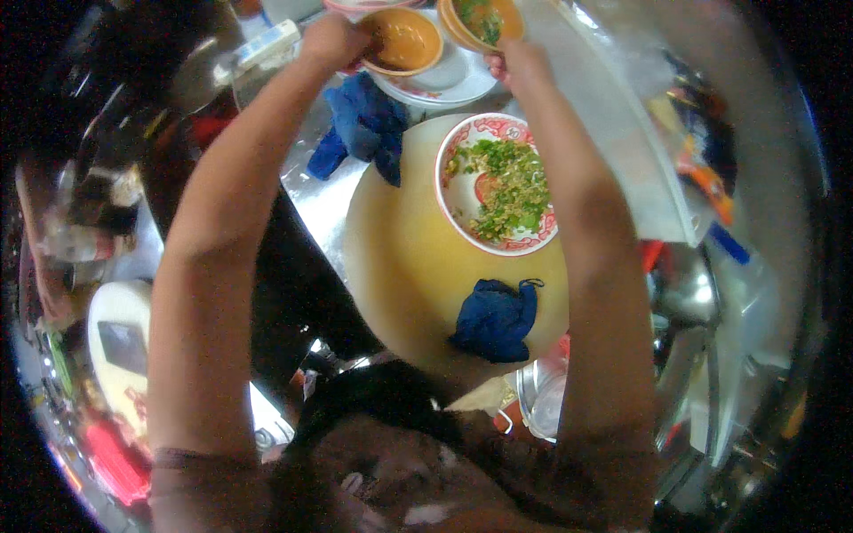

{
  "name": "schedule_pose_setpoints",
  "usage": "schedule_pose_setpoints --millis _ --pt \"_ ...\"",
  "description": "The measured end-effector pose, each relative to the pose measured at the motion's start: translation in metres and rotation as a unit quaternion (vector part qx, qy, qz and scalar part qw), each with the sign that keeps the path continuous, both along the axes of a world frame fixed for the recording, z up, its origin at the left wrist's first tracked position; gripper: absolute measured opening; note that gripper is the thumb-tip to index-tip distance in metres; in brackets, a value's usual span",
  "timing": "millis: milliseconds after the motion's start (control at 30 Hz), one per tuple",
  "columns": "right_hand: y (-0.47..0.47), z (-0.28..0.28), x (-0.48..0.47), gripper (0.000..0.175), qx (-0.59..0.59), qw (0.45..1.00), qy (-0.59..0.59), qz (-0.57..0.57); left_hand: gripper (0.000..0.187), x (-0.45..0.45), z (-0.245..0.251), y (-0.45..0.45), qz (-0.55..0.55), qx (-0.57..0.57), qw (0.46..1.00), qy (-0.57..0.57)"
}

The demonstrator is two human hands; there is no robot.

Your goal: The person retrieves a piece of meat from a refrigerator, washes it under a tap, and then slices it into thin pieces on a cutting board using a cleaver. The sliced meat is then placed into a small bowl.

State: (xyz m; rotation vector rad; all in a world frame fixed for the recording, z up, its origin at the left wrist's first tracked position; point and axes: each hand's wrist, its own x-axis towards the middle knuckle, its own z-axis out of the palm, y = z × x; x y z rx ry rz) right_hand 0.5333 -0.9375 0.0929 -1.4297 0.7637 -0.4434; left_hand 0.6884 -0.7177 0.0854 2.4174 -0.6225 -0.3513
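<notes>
My left hand point(333, 43) grips the rim of an orange bowl point(413, 36), which shows a few dark specks inside. My right hand point(526, 63) holds another orange bowl point(510, 20) with green leaves in it; a second rim shows under it, as if two are nested. Both bowls are over white plates point(426, 100) at the top. Nearer to me, a white bowl with a red pattern point(460, 196) contains chopped greens and pale minced bits point(510, 186). It rests on a round yellowish chopping board point(406, 266), partly hidden by my right forearm.
One crumpled blue cloth point(366, 120) lies between the plates and the board; another blue cloth point(496, 323) is on the board's near edge. At left is a white board point(120, 300) with a dark rectangular blade-like piece point(123, 346). A rounded metal vessel point(690, 283) stands at right.
</notes>
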Motion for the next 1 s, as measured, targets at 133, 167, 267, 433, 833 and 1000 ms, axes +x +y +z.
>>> schedule_pose_setpoints --millis 133,167,267,433,833,1000 --pt "-0.006 -0.017 0.011 0.019 -0.078 0.994 0.079 0.023 0.033 -0.011 0.025 0.097 -0.024 -0.06 0.998 0.016" --pt "-0.008 -0.021 0.021 0.02 -0.125 0.985 0.116 0.034 0.034 -0.022 0.029 0.121 -0.01 -0.069 0.997 -0.018" --pt "-0.03 -0.06 0.054 0.021 -0.22 0.939 0.253 0.08 0.038 -0.077 0.058 0.163 -0.026 -0.1 0.99 0.099" --pt "-0.008 -0.026 0.052 0.035 -0.391 0.825 0.38 0.15 0.038 -0.156 0.072 0.21 0.034 -0.182 0.965 0.183" --pt "0.133 0.091 -0.203 0.042 -0.615 0.575 0.097 0.531 0.049 -0.261 0.046 0.276 0.168 -0.28 0.88 0.344" --pt "0.15 0.004 -0.312 0.053 -0.648 0.622 0.118 0.424 0.06 -0.293 0.046 0.277 0.094 -0.416 0.754 0.499"
